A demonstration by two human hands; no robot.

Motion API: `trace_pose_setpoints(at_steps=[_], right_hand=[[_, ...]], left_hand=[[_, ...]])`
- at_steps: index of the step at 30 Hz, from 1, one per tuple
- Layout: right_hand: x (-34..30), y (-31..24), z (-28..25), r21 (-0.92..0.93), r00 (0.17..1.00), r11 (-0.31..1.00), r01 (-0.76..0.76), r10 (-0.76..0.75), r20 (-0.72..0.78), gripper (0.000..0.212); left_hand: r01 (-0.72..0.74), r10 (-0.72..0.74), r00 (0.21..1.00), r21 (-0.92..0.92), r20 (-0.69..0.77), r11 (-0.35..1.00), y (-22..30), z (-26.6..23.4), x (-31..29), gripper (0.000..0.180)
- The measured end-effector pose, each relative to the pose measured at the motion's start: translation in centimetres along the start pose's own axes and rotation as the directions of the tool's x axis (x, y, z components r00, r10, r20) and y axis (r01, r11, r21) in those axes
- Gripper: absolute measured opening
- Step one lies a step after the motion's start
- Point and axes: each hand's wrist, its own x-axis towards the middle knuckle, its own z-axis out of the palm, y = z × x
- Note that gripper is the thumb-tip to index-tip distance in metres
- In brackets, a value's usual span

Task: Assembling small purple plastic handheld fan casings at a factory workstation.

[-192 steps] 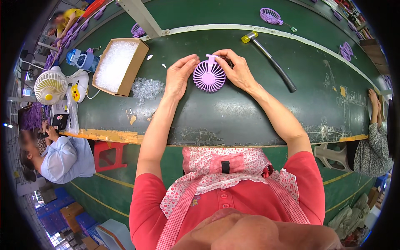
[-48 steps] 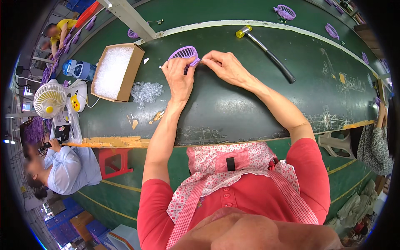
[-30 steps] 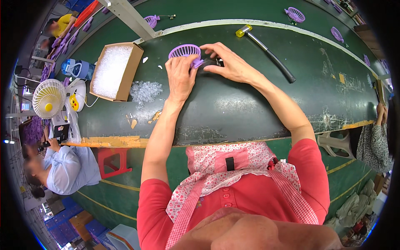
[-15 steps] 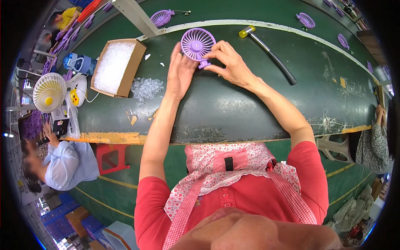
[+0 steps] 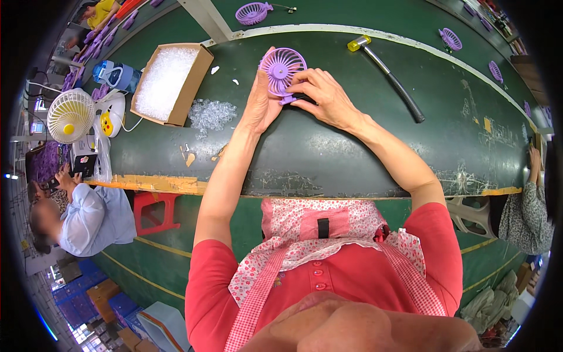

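Observation:
A small round purple fan [image 5: 282, 68] with a ribbed grille stands upright on the dark green table [image 5: 328, 158], its face turned toward me. My left hand [image 5: 258, 101] cups its left side and back. My right hand [image 5: 322, 98] pinches the lower right edge, fingers over the fan's base. Both hands hold the same fan at the far middle of the table.
A cardboard box [image 5: 170, 82] of clear plastic bits sits left, with a loose pile [image 5: 212, 113] beside it. A yellow-headed hammer [image 5: 387, 76] lies right. More purple grilles [image 5: 253, 12] lie beyond. A yellow desk fan [image 5: 71, 114] stands far left; a seated person [image 5: 82, 214] is below.
The purple fan went from lying flat under my hands to being lifted, carried farther away and turned upright to face me. Both hands stayed on it.

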Motion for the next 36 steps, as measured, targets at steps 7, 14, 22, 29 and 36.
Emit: trace_pose_setpoints(at_steps=[7,14,22,29,36], right_hand=[[-0.2,-1.3,0.6,-0.155,1.000,0.988,-0.023,0.022,-0.009,0.032],[-0.4,0.2,0.0,0.067,0.983,0.983,-0.173,0.176,-0.054,0.032],[-0.5,0.9,-0.1,0.166,0.969,0.972,-0.167,0.193,-0.152,0.032],[-0.2,0.0,0.2,0.286,0.962,0.942,-0.177,0.227,-0.153,0.040],[-0.2,0.4,-0.2,0.344,0.886,0.830,-0.439,0.465,0.009,0.021]], left_hand=[[0.107,-0.113,0.991,-0.086,-0.071,0.991,0.0,0.2,-0.3,0.076],[-0.092,0.139,0.984,0.345,-0.115,0.934,-0.3,-0.1,0.0,0.063],[-0.436,0.414,0.718,0.825,0.559,-0.358,0.8,1.2,-0.3,0.040],[-0.456,0.408,0.747,0.851,0.526,-0.261,0.8,0.0,-0.7,0.027],[-0.431,0.404,0.736,0.836,0.544,-0.339,0.6,0.3,-0.6,0.025]])
